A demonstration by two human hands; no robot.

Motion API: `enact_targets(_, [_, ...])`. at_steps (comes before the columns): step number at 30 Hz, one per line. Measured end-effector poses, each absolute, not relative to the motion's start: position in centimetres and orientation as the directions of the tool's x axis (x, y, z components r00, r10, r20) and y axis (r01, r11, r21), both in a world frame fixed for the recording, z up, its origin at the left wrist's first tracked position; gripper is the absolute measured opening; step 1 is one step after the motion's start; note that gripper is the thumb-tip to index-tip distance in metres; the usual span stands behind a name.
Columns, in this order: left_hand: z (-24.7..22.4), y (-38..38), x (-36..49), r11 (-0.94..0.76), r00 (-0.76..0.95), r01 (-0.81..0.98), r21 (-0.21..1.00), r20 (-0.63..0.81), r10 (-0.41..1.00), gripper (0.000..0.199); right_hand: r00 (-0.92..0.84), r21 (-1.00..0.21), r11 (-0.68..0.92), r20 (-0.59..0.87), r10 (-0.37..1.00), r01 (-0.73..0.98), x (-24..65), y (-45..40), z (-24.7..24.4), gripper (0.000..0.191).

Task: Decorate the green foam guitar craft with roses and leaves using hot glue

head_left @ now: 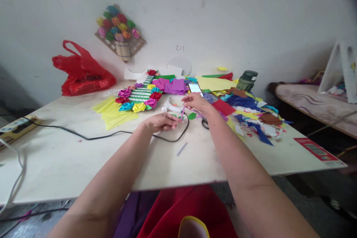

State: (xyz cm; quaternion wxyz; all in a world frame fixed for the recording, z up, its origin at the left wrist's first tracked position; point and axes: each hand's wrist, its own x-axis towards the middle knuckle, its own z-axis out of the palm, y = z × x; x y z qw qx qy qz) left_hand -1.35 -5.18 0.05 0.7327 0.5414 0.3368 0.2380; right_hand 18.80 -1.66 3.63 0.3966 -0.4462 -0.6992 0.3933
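Observation:
A narrow strip of purple paper [183, 112] runs upright between my hands above the middle of the table. My left hand [164, 122] pinches its lower end, and the fingers of my right hand [196, 102] are closed on the upper end. Just behind my left hand lies a white glue gun [168, 106], with a black cord [111, 134] looping under my hands. A green paper leaf [192, 116] rests near my right wrist. On the table in front of me is a thin purple piece [182, 149].
Left of centre, a paper-flower wreath [139, 96] lies beside yellow sheets [111, 113]. Colourful paper scraps [251, 111], a phone [195, 89] and a dark green bottle [247, 80] stand right. A red bag [83, 76] and a power strip [16, 128] are left.

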Motion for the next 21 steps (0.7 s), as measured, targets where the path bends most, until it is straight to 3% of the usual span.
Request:
enact_targets(3, [0.2, -4.8, -1.2, 0.320, 0.681, 0.039, 0.947, -0.260, 0.685, 0.030, -0.280, -0.775, 0.347, 0.227, 0.933, 0.529, 18.8, -0.8, 3.5, 0.018])
enact_targets(8, [0.6, -4.1, -2.4, 0.331, 0.673, 0.038, 0.943, -0.269, 0.689, 0.026, -0.251, -0.407, 0.331, 0.238, 0.938, 0.851, 17.9, 0.8, 3.4, 0.021])
enact_targets(13, [-0.2, -4.1, -3.1, 0.337, 0.670, 0.002, 0.941, -0.252, 0.698, 0.026, -0.303, -0.212, 0.340, 0.190, 0.934, 0.916, 15.0, 1.4, 3.3, 0.029])
enact_targets(17, [-0.6, -4.1, -3.3, 0.329, 0.687, 0.009, 0.944, -0.246, 0.684, 0.030, -0.324, -0.093, 0.324, 0.016, 0.946, 0.941, 12.7, 1.7, 3.5, 0.041])
enact_targets(21, [-0.7, -3.8, -3.5, 0.333, 0.671, 0.012, 0.943, -0.255, 0.697, 0.030, -0.317, -0.067, 0.313, -0.059, 0.947, 0.947, 11.4, 2.0, 3.7, 0.045])
